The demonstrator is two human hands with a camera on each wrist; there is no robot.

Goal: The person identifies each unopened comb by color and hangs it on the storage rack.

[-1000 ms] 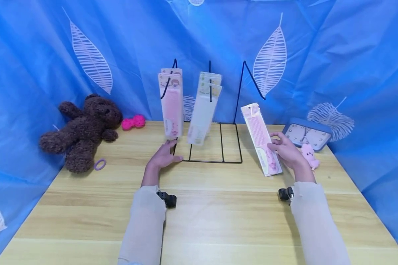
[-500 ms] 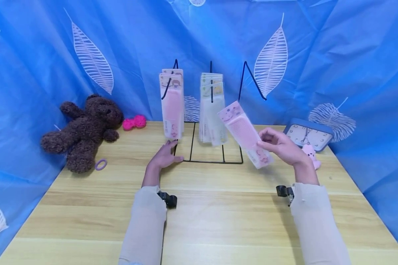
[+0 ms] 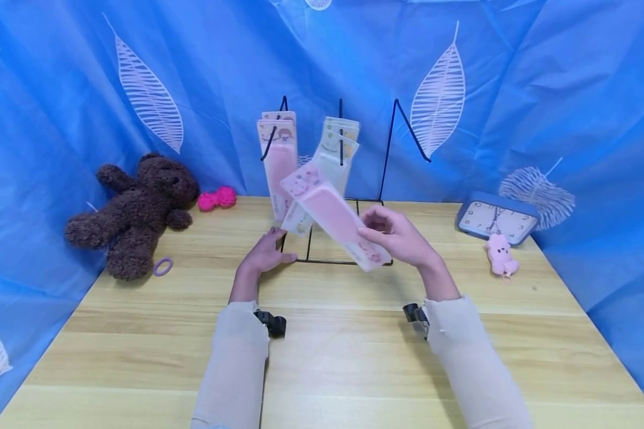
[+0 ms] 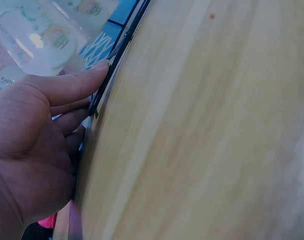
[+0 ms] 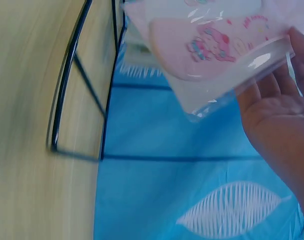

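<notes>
My right hand [image 3: 399,235] pinches the lower end of a pink comb in a clear package [image 3: 330,217], tilted with its top to the upper left. It hangs before the pale green comb packages [image 3: 337,156] on the middle hook of a black wire rack [image 3: 330,262], hiding part of them. In the right wrist view, the held package [image 5: 212,55] shows a pink cartoon print. Pink comb packages [image 3: 279,164] hang on the left hook. My left hand [image 3: 265,253] holds the rack's front left corner; its thumb lies on the wire in the left wrist view.
A brown teddy bear [image 3: 139,214], a bright pink bow [image 3: 217,198] and a purple ring [image 3: 163,266] lie at the left. A blue clock [image 3: 498,217] and a small pink plush toy [image 3: 500,256] are at the right. The rack's right hook [image 3: 411,130] is bare.
My right hand has carried the pink comb package leftward from beside the clock to in front of the middle hook. The green packages have swung sideways. My left hand stays at the rack corner.
</notes>
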